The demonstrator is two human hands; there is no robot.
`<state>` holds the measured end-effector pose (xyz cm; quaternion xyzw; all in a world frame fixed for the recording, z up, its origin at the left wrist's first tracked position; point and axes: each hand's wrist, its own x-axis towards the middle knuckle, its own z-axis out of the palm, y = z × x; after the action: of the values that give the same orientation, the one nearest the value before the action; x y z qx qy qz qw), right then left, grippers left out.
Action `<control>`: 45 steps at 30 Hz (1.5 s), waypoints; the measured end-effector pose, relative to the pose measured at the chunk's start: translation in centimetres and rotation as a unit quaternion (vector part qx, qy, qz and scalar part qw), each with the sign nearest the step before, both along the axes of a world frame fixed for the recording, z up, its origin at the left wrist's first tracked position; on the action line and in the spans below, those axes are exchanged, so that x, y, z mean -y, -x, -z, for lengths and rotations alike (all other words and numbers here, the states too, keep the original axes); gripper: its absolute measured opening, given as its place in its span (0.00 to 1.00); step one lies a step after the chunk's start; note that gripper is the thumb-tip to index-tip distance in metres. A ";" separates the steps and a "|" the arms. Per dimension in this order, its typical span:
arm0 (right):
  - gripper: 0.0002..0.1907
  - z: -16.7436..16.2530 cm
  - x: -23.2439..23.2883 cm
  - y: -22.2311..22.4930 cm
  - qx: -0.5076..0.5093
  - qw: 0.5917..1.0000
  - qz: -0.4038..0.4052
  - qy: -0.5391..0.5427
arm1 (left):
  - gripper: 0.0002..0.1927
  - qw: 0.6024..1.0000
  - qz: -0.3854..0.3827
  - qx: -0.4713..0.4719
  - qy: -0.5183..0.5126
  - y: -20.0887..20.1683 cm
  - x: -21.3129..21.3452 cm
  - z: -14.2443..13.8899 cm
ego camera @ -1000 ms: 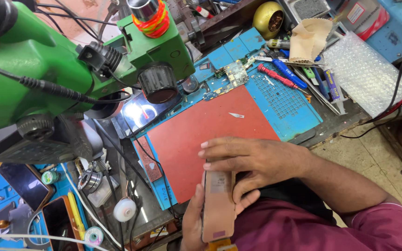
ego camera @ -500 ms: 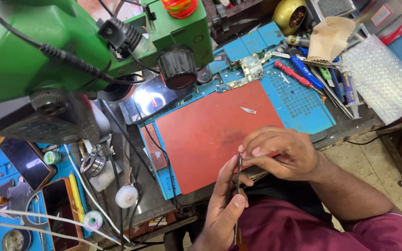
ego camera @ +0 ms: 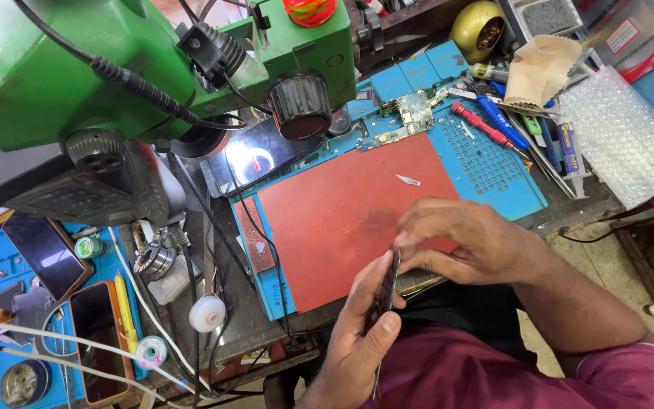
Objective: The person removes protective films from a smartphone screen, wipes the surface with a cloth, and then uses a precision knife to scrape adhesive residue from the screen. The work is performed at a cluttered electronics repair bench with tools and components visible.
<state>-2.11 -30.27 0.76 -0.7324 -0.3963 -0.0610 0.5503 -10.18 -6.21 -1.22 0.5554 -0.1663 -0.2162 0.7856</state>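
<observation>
Now edge-on: the phone (ego camera: 386,291), flat a second ago, stands upright above the red mat (ego camera: 342,220).
Left hand (ego camera: 361,333) fingers grip it; right hand (ego camera: 467,242) fingers pinch its top edge.

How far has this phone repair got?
Partly through, it seems. Done: a bare circuit board already lies out on the blue mat. In hand: the left hand holds a thin phone edge-on while the right hand pinches its top edge. Left: the board is not in a phone.
</observation>
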 end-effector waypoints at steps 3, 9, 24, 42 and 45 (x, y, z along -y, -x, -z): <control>0.23 -0.7 0.0 -0.1 -0.009 1.000 -0.009 0.022 | 0.34 0.998 0.000 -0.057 0.008 0.3 0.0 0.2; 0.21 -1.0 -0.9 0.2 0.015 1.000 -0.001 0.014 | 0.35 0.982 0.006 -0.143 0.124 0.5 0.0 1.0; 0.22 -0.9 -1.8 1.5 0.213 0.977 -0.008 0.018 | 0.34 0.958 -0.050 -0.080 0.270 -0.7 0.2 1.1; 0.10 -1.2 -2.1 2.6 0.272 0.960 -0.048 0.045 | 0.35 0.973 -0.118 0.089 0.175 -2.7 -3.0 1.9; 0.12 -1.0 -3.0 2.7 0.281 0.957 -0.034 0.057 | 0.33 0.971 -0.126 0.125 0.158 -3.3 -4.0 2.3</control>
<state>-4.81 -27.25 1.76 -0.7019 -0.5628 -0.2225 0.3757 -6.90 -2.20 -3.51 0.4632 -0.2233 -0.0152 0.8576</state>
